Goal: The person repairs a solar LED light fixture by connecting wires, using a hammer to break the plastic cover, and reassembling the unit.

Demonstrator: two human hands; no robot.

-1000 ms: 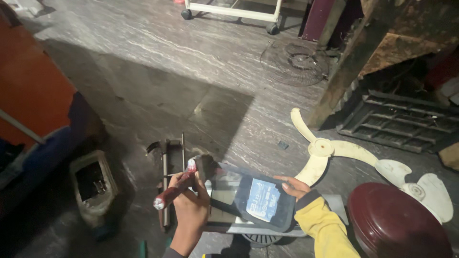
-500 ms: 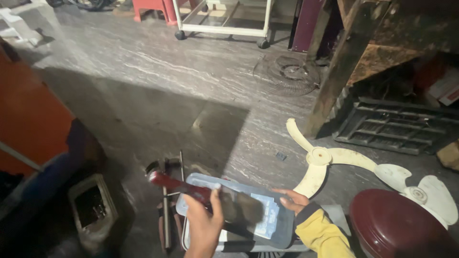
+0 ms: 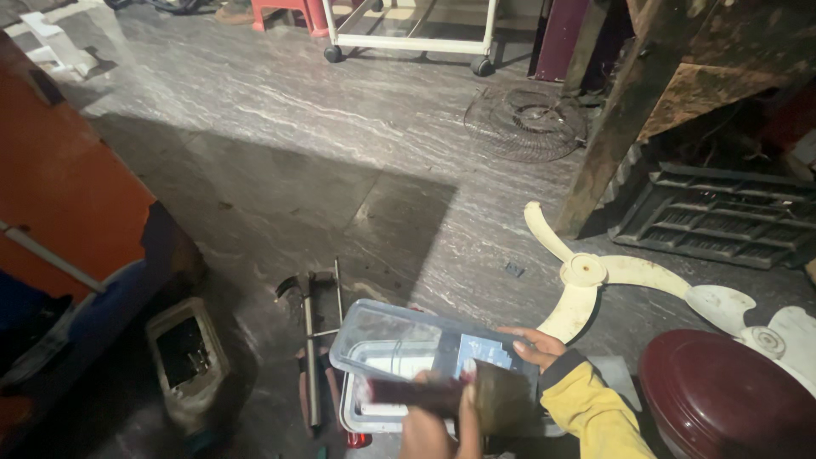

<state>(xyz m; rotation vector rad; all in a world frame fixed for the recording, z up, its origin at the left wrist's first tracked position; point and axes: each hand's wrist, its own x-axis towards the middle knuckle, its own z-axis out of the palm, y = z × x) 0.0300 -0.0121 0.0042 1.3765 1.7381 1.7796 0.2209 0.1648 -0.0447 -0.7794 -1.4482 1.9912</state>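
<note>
My left hand (image 3: 429,432) is at the bottom edge, closed around a dark red-handled tool (image 3: 408,393). The tool lies crosswise in front of a clear plastic box (image 3: 387,333), and its brownish right end is blurred. My right hand (image 3: 531,347), in a yellow sleeve, grips the box's right edge. The clear top part is tilted up over a white-rimmed bottom part (image 3: 361,416). A pale blue label shows through the plastic.
A hammer (image 3: 308,340) and a thin rod lie on the grey stone floor left of the box. White fan blades (image 3: 595,272), a maroon dome (image 3: 722,399), a black grille (image 3: 714,212), a wire fan guard (image 3: 523,123), a wooden post (image 3: 625,119) and a small grey casing (image 3: 183,353) surround me.
My left hand has carried the red-handled tool from the left of the box down across its front. The view has shifted, so the box now sits lower.
</note>
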